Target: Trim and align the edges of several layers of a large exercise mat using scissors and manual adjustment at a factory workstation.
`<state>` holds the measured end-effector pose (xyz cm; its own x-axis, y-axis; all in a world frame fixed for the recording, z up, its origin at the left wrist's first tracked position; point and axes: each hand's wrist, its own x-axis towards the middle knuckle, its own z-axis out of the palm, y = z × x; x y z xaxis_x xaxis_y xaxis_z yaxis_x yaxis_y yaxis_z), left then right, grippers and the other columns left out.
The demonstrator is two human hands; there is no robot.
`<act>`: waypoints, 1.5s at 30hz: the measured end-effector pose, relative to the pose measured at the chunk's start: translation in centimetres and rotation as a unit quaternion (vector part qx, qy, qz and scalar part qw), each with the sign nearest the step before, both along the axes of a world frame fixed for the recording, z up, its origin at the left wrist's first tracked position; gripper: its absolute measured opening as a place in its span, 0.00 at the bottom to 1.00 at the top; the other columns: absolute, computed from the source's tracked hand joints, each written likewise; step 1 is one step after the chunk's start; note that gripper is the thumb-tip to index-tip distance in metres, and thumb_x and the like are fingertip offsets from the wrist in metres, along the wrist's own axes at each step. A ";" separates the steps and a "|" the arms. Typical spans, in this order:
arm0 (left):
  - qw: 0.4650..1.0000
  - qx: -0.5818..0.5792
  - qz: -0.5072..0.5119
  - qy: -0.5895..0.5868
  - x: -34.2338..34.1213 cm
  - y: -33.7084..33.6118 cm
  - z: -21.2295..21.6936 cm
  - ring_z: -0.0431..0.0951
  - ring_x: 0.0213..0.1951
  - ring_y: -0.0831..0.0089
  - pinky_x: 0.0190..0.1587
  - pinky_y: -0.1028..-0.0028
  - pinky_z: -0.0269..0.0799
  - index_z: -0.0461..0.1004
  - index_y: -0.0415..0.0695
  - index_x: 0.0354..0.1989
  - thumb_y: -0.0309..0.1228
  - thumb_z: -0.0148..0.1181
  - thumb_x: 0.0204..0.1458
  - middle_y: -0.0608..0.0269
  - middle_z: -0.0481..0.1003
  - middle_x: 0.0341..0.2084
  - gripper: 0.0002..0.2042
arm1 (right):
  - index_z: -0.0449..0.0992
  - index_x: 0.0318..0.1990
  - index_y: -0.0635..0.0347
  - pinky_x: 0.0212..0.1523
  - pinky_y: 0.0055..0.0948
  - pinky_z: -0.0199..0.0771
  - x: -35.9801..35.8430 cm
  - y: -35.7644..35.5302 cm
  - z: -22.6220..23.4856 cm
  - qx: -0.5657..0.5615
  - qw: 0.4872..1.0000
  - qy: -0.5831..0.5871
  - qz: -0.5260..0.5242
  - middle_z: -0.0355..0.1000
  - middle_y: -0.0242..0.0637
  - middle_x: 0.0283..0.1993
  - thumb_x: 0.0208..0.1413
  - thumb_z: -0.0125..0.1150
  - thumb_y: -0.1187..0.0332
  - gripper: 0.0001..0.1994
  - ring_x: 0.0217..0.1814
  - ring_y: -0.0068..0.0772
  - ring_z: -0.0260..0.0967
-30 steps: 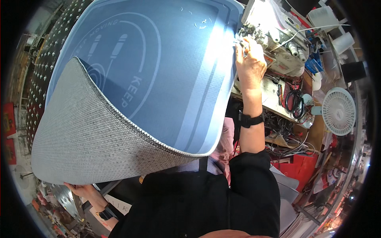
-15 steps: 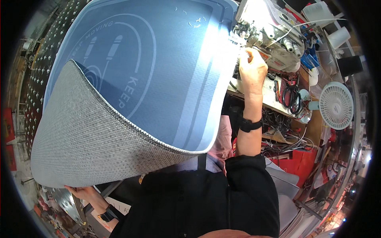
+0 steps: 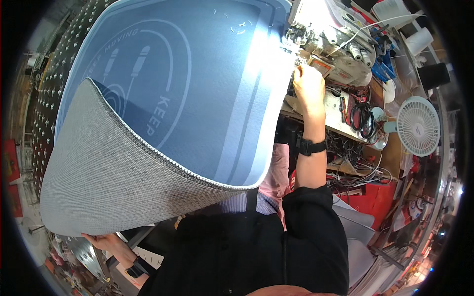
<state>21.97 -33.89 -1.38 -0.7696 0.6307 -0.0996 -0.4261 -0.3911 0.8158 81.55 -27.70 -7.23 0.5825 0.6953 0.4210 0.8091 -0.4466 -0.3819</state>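
A large blue mat (image 3: 212, 98) with pale printed lines and white edging lies in front of me. Its near left part is folded over, so the grey woven underside (image 3: 113, 167) faces up. At the lower left my left hand (image 3: 102, 241) grips the folded mat's rim; some of its fingers are hidden beneath. My right hand (image 3: 309, 86) is closed beside the mat's right edge, just below the working parts of a sewing machine (image 3: 335, 44). Its fingertips are pressed together, and whatever they may hold is hidden. Bright lamp light washes out the edging there.
Short thread scraps (image 3: 239, 27) lie on the mat's far part. To the right are black-handled scissors (image 3: 363, 122), a small white fan (image 3: 418, 126), thread cones (image 3: 419, 40) and tangled cables (image 3: 350, 158). A studded dark surface (image 3: 49, 108) runs along the left.
My right hand has turned and curled in more, shifting slightly left and down beside the machine. The left hand keeps its grip, and the mat's fold looks nearly the same.
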 end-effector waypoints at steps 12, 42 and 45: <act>1.000 -0.012 0.007 0.002 1.1 -1.2 0.2 0.60 0.57 0.61 0.59 0.60 0.55 0.61 0.41 0.57 0.43 0.49 0.56 0.56 0.61 0.57 0.24 | 0.68 0.25 0.69 0.25 0.22 0.57 -7.8 -3.8 -2.4 0.244 0.803 0.523 0.146 0.62 0.24 0.19 0.58 0.47 0.69 0.13 0.24 0.15 0.54; 1.000 0.015 -0.015 -0.013 0.2 -0.3 -1.5 0.57 0.59 0.60 0.61 0.58 0.49 0.59 0.42 0.58 0.46 0.54 0.51 0.57 0.58 0.59 0.29 | 0.66 0.24 0.71 0.25 0.23 0.57 -6.5 -2.0 -2.1 0.263 0.856 0.429 0.120 0.60 0.30 0.18 0.58 0.45 0.67 0.15 0.23 0.19 0.53; 1.000 0.013 -0.013 -0.011 0.7 0.1 -1.7 0.57 0.59 0.60 0.61 0.58 0.49 0.60 0.43 0.57 0.46 0.53 0.52 0.58 0.59 0.58 0.28 | 0.65 0.23 0.70 0.24 0.23 0.55 -6.3 -1.6 -2.3 0.275 0.846 0.439 0.127 0.59 0.29 0.18 0.59 0.45 0.67 0.15 0.22 0.18 0.51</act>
